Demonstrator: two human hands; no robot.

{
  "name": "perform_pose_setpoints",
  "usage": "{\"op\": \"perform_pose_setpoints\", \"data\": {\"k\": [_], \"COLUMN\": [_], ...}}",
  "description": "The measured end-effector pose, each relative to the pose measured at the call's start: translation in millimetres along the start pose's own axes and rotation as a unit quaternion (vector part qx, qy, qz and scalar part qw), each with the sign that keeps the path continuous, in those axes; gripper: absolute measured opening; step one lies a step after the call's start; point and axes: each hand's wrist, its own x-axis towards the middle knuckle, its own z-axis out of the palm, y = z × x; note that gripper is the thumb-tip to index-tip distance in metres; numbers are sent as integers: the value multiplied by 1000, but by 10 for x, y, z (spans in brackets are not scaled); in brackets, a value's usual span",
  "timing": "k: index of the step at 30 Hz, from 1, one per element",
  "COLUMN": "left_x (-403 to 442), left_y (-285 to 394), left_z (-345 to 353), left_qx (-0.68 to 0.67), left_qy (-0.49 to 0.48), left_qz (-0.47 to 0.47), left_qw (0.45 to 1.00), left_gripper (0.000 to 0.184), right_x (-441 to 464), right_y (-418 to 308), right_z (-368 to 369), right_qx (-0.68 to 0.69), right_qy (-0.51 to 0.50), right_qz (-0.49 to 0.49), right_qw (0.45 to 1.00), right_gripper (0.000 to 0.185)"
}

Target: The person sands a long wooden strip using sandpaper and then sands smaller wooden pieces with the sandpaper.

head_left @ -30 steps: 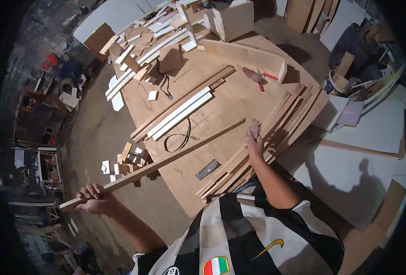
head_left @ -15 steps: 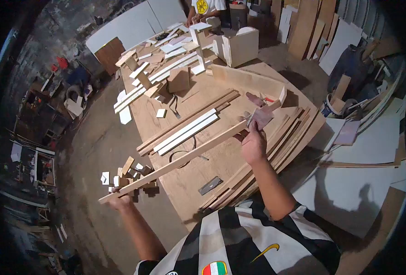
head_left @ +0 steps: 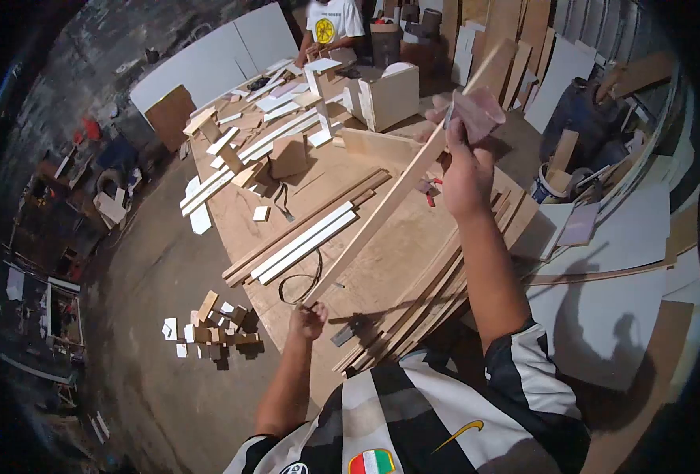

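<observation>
Well, left hand (head_left: 309, 322) gripping lower end of long wooden strip (head_left: 389, 207), right hand (head_left: 468, 170) clamped on sandpaper (head_left: 478, 113) against it, higher up. Strip's slanted over plywood tabletop (head_left: 405, 246), white strips (head_left: 306, 242) lying there.

The long slanting strip (head_left: 377, 217) is pale, bare wood, matt and fairly smooth along its face; the pinkish sheet (head_left: 480, 113) at its far end looks like matt paper. The tabletop (head_left: 397, 272) is unvarnished wood with a dull surface. Two white strips (head_left: 306, 242) to the left look smooth and coated. The striped shirt (head_left: 417, 407) near is soft cloth, the floor (head_left: 144, 292) at left dull and stained, the white boards (head_left: 602, 316) at right smooth and matt.
</observation>
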Motion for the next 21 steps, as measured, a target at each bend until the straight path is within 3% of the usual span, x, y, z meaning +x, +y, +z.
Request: {"op": "perform_pose_setpoints", "data": {"k": [2,4,6,7,8,10,11,13,14,16,17,18,20,21], "left_x": [50,167,99,87,163,258,236,29,-269,-766,-703,-714,-798,-830], "left_y": [-262,-321,-425,-490,-526,-572,-568,-605,-549,-432,-444,-372,-218,-203], "left_z": [190,472,712,735,705,767,896,1355,1711,2298,2419,2511,2639,2661], "left_qx": [29,57,245,352,352,599,618,532,511,478,438,437,454,468], "left_qy": [-129,-89,2,74,71,75,30,-103,-176,-279,-289,-287,-322,-289], "left_qz": [27,-20,-76,-50,-49,186,273,454,459,481,540,543,445,492], "left_qw": [991,994,966,932,932,775,736,708,705,680,658,656,701,674], "left_gripper": [36,41,47,49,49,49,45,43,44,46,36,36,23,24], "right_x": [67,122,197,220,201,115,100,74,74,89,72,59,41,12], "right_y": [-148,-237,-249,-233,-213,-149,-73,85,105,138,125,86,51,57], "right_z": [42,49,30,23,48,164,201,263,286,352,410,487,560,563], "right_qx": [-13,-20,-72,-120,-121,-186,-187,-106,-105,-90,-87,-72,-54,-54], "right_qy": [-19,-59,-129,-186,-186,-279,-278,-305,-306,-320,-323,-334,-348,-347], "right_qz": [-25,-41,-68,-86,-89,-137,-139,-99,-97,4,4,28,48,-22], "right_qw": [999,997,987,971,971,932,932,941,941,943,942,939,935,936], "right_gripper": [35,36,36,35,35,31,31,28,28,29,29,28,28,27]}}
